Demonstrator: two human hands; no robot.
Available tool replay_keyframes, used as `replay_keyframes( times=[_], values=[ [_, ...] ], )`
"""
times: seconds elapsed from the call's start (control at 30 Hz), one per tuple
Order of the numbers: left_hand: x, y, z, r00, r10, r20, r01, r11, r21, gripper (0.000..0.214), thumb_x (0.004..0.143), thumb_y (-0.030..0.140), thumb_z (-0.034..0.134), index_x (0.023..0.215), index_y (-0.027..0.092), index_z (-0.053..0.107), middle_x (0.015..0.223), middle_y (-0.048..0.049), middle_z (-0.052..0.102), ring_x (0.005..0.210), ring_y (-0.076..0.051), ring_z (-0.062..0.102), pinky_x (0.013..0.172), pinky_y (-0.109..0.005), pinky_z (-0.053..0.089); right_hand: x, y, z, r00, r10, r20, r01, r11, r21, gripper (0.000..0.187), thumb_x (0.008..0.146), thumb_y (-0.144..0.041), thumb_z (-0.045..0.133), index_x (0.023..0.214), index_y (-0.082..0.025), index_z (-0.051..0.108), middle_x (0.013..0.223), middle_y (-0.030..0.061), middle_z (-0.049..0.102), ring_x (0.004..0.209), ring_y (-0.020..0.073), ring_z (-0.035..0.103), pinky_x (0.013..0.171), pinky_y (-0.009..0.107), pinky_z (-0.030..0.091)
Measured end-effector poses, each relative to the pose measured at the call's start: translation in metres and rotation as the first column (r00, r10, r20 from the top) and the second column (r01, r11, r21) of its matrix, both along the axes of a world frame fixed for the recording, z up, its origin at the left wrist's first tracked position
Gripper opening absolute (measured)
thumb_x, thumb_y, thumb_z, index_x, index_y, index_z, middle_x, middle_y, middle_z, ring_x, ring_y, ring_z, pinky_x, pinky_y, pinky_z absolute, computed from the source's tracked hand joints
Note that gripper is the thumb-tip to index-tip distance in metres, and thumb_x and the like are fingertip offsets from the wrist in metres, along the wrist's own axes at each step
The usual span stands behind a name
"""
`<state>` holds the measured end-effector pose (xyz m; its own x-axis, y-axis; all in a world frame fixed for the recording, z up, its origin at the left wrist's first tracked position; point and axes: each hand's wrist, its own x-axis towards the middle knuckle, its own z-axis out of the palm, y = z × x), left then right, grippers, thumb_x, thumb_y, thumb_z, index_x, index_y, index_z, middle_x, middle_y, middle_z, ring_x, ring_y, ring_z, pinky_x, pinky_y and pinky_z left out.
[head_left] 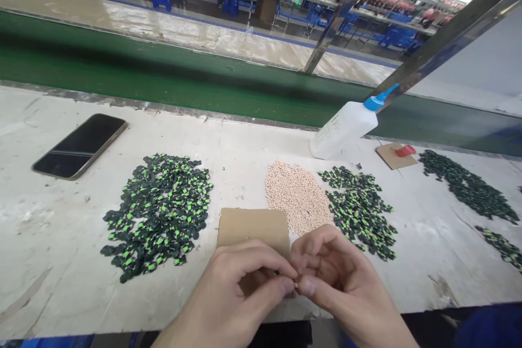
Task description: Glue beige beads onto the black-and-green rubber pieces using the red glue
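My left hand (pixel 240 288) is closed in a pinch above the front of a brown cardboard piece (pixel 253 225). A tiny dark bit shows by its fingers, but what it holds is too small to name. My right hand (pixel 342 277) is pinched too, its fingertips meeting those of the left. Between the fingertips sits a tiny beige piece (pixel 296 285), like those in the beige pile (pixel 299 196) beyond. Small black-and-green pieces (pixel 361 212) lie to the right of that pile. A larger heap of black-and-green pieces (pixel 163 206) spreads left of the cardboard.
A white bottle (pixel 345 129) with a blue nozzle stands at the back right. Further right lie a small cardboard square (pixel 393 157) with a red cap (pixel 405 150) and more dark pieces (pixel 468 185). A phone (pixel 81 144) rests at the left. A green ledge (pixel 183 70) runs behind the table.
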<state>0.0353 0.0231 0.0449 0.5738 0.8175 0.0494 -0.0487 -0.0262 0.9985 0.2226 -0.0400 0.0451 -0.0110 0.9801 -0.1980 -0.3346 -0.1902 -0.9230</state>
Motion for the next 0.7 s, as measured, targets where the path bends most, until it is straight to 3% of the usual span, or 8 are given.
replay_keyframes(
  times=[0.13,0.3,0.43,0.5,0.57,0.7],
  values=[
    [-0.002,0.0,-0.001,1.0,0.008,0.013,-0.009,1.0,0.016,0.025,0.089,0.006,0.069,0.086,0.026,0.083,0.081,-0.0005,0.082,0.075,-0.017,0.077,0.066,-0.022,0.061,-0.003,0.002,-0.002,0.996,-0.063,0.061,0.06,0.997,0.051,0.023,0.086,-0.018,0.086,0.095,-0.027,0.067,0.089,0.0002,0.078,0.076,0.0156,0.078,0.067,0.025,0.067],
    [-0.001,-0.01,-0.01,0.992,0.119,0.049,-0.128,0.954,0.271,0.024,0.093,0.003,0.069,0.097,0.024,0.079,0.089,-0.0021,0.082,0.077,-0.016,0.077,0.074,-0.024,0.064,-0.011,0.002,-0.012,0.98,-0.173,0.097,0.163,0.982,0.1,0.02,0.083,-0.017,0.088,0.088,-0.027,0.072,0.083,-0.0017,0.079,0.07,0.0126,0.076,0.063,0.019,0.065],
    [0.0,-0.018,-0.015,0.975,0.22,0.031,-0.217,0.917,0.335,0.024,0.091,0.001,0.067,0.094,0.024,0.073,0.084,0.0009,0.077,0.072,-0.013,0.074,0.069,-0.018,0.061,-0.023,-0.004,-0.015,0.962,-0.245,0.123,0.236,0.968,0.08,0.005,0.087,-0.03,0.085,0.085,-0.029,0.081,0.088,0.0031,0.082,0.073,0.0156,0.078,0.062,0.021,0.065],
    [-0.001,-0.021,-0.017,0.972,0.236,0.011,-0.225,0.91,0.347,0.025,0.091,0.0,0.066,0.095,0.025,0.07,0.084,0.0016,0.077,0.069,-0.012,0.073,0.066,-0.017,0.061,-0.027,-0.008,-0.013,0.946,-0.278,0.17,0.269,0.96,0.072,0.008,0.086,-0.037,0.085,0.084,-0.029,0.085,0.091,0.0058,0.082,0.079,0.0185,0.079,0.067,0.023,0.067],
    [-0.002,-0.023,-0.02,0.97,0.241,-0.006,-0.221,0.9,0.376,0.024,0.092,0.001,0.064,0.096,0.025,0.068,0.085,0.0008,0.077,0.068,-0.013,0.073,0.067,-0.019,0.063,-0.028,-0.01,-0.011,0.934,-0.269,0.235,0.253,0.963,0.099,0.009,0.086,-0.038,0.085,0.082,-0.03,0.086,0.088,0.0072,0.082,0.082,0.0206,0.079,0.071,0.026,0.067],
    [-0.008,-0.026,-0.023,0.968,0.239,-0.074,-0.179,0.867,0.466,0.024,0.096,0.001,0.057,0.097,0.024,0.066,0.087,-0.0015,0.078,0.072,-0.016,0.076,0.073,-0.023,0.065,-0.023,-0.012,-0.005,0.887,-0.154,0.435,0.067,0.976,0.208,0.014,0.092,-0.02,0.077,0.088,-0.03,0.085,0.09,0.0073,0.083,0.081,0.0217,0.08,0.069,0.026,0.068]
  ],
)
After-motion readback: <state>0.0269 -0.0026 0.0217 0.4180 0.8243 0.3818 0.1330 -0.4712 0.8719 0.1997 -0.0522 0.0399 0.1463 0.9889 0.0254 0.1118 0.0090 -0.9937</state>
